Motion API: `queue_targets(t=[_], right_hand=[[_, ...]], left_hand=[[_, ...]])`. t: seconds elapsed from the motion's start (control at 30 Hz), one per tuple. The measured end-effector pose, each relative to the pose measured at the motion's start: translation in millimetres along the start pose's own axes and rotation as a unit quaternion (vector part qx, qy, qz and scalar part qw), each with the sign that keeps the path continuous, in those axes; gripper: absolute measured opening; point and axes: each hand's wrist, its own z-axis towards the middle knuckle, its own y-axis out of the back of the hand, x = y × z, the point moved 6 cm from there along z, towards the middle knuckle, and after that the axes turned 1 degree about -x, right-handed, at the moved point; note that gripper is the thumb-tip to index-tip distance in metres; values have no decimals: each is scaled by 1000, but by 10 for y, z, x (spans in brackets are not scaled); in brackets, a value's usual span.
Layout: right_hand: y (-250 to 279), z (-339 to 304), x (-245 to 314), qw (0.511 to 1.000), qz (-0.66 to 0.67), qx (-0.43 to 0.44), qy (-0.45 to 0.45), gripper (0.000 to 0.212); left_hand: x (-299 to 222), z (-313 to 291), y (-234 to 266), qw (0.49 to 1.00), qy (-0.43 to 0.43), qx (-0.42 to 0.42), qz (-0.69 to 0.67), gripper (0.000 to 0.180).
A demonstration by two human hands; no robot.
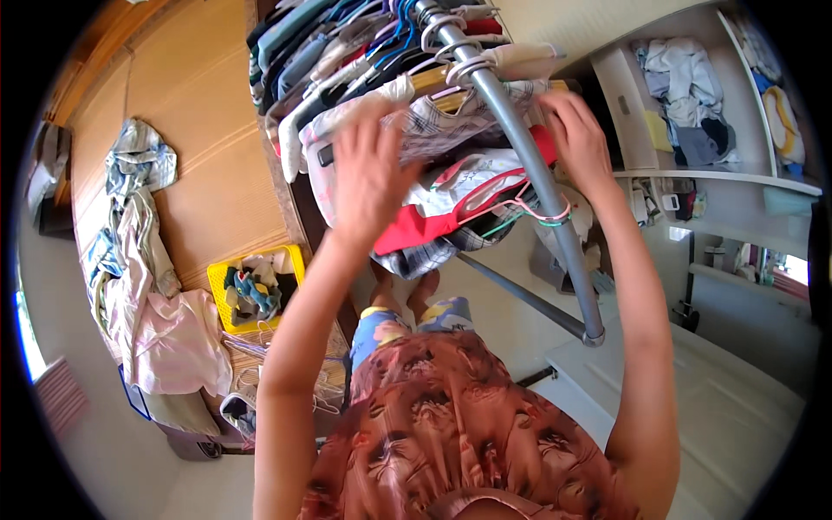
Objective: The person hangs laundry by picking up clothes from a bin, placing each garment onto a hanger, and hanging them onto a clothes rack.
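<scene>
A grey metal clothes rail [522,139] runs in front of me, packed with garments on hangers. My left hand [371,169] is smeared by motion beside a grey checked garment [472,120]; whether it grips the cloth cannot be made out. On the other side of the rail, my right hand [576,139] is near that garment's far shoulder, its fingers bent and apart with nothing visible in them. Closer to me hangs a red-trimmed white garment [451,204]. A pink hanger [524,206] and a green one hook over the rail there.
To the left, a yellow basket [227,303] of small items stands on a wooden surface [217,147]. Beside it lie a pink shirt [173,342] and other clothes. A cabinet [620,113] with piled clothing stands at the right. The rail's lower bar [520,296] crosses near my legs.
</scene>
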Motion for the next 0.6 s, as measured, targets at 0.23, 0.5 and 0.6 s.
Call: queue_targets(t=[0.23,0.5,0.6], right_hand=[[-137,-666,132,974,53,210,72,38],[-521,-192,-190,987,10,150,-57,19],[-662,-19,-200,981,10,150,-120,17]], left_hand=[[-259,-1146,-701,938,127,248,-208,69],[389,-324,-513,987,97,117,-55,33],[246,-150,-169,998,14,-56,-15,34]])
